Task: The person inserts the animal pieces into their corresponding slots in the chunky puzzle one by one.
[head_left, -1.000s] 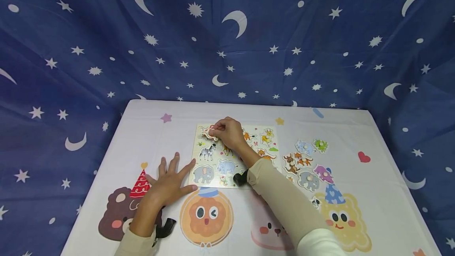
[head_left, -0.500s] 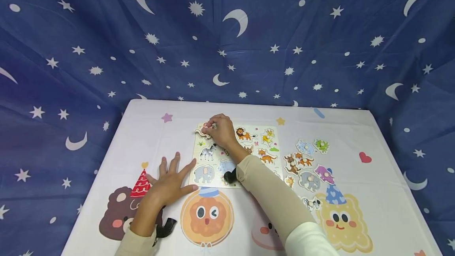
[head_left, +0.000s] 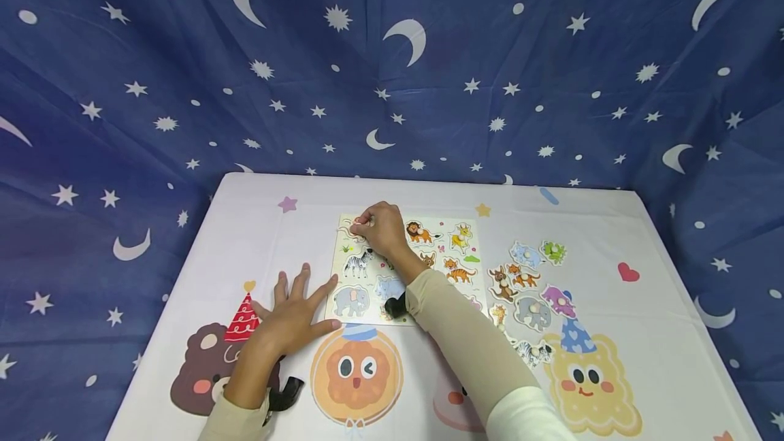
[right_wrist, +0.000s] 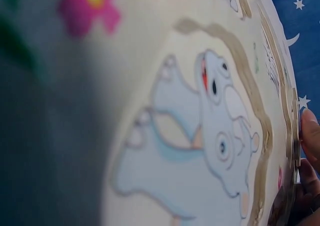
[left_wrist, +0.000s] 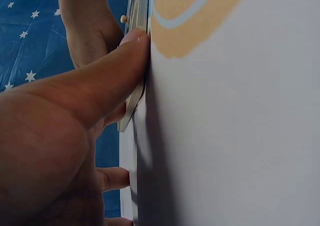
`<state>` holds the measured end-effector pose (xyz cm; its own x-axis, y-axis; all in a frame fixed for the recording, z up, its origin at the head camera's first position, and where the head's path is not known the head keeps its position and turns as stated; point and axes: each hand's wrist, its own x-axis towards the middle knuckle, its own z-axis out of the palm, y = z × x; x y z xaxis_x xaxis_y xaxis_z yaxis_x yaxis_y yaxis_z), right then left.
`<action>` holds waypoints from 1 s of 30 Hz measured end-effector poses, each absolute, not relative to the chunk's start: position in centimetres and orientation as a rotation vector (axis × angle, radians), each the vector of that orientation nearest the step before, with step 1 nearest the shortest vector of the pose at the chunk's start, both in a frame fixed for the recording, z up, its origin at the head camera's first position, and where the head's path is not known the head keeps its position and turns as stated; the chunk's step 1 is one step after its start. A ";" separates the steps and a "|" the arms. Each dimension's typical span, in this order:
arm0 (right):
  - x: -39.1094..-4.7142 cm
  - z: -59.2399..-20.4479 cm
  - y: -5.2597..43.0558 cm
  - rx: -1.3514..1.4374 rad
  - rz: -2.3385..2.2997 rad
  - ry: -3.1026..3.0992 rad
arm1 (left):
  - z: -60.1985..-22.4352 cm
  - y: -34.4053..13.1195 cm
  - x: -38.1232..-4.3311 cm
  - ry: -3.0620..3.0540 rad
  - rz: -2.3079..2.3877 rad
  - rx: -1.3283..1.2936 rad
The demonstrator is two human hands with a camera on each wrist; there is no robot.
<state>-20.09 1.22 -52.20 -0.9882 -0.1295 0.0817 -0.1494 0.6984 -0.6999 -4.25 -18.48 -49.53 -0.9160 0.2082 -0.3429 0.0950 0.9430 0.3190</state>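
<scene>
Behind the white worktop (head_left: 667, 359), a blue cloth (head_left: 453, 135) with moons (head_left: 418, 36) and stars (head_left: 336, 18) is hanging at twelve o'clock. Round the worktop's middle, a purple star (head_left: 287, 204) is showing at half past ten, a yellow star (head_left: 483, 210) at half past one, a red heart (head_left: 628, 272) at three, a biscuit (head_left: 591, 405) at four, an orange face (head_left: 356, 367) at seven, a brown bear (head_left: 196, 361) at eight.

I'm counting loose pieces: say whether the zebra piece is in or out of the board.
Out: the zebra piece lies on the table, off the board to its lower right in the head view.
</scene>
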 end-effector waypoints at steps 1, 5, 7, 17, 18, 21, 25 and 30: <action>-20.1 -52.2 1.2 0.236 1.184 -2.873 | -49.6 -18.5 -4.3 2.722 0.420 0.220; -20.1 -52.1 1.3 0.242 1.172 -2.885 | -49.6 -18.6 -4.3 2.719 0.426 0.217; -20.1 -52.0 1.3 0.245 1.176 -2.892 | -49.7 -18.6 -4.3 2.718 0.428 0.216; -20.1 -52.0 1.3 0.257 1.132 -2.923 | -49.8 -18.6 -4.3 2.729 0.433 0.220; -20.1 -52.0 1.3 0.259 1.127 -2.926 | -49.8 -18.6 -4.3 2.730 0.432 0.221; -20.2 -52.1 1.3 0.274 1.118 -2.927 | -49.9 -18.7 -4.3 2.731 0.432 0.221; -20.2 -52.2 1.4 0.289 1.117 -2.924 | -50.0 -18.7 -4.3 2.735 0.428 0.221; -20.2 -52.1 1.5 0.295 1.108 -2.922 | -50.1 -18.6 -4.3 2.740 0.428 0.219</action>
